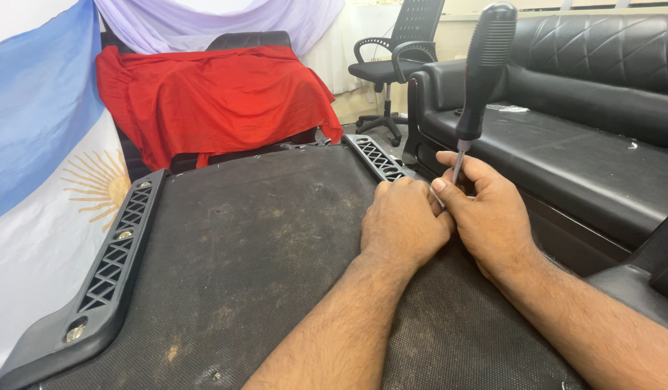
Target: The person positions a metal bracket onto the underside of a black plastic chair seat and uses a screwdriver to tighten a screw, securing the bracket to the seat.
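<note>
An upturned chair seat base (247, 245) covered in dusty black fabric fills the foreground. Black plastic latticed rails run along its left edge (110, 267) and its far right edge (377, 157). My left hand (402, 220) rests curled on the fabric near the right rail. My right hand (485, 209) sits beside it, fingers pinching the thin metal shaft of a screwdriver (484, 68) that stands nearly upright with its black ribbed handle on top. The tip is hidden between my two hands.
A black leather sofa (586, 137) runs along the right. A chair draped in red cloth (211, 97) stands behind the seat base. A black office chair (395, 61) is at the back. A blue and white flag with a sun (45, 166) hangs at left.
</note>
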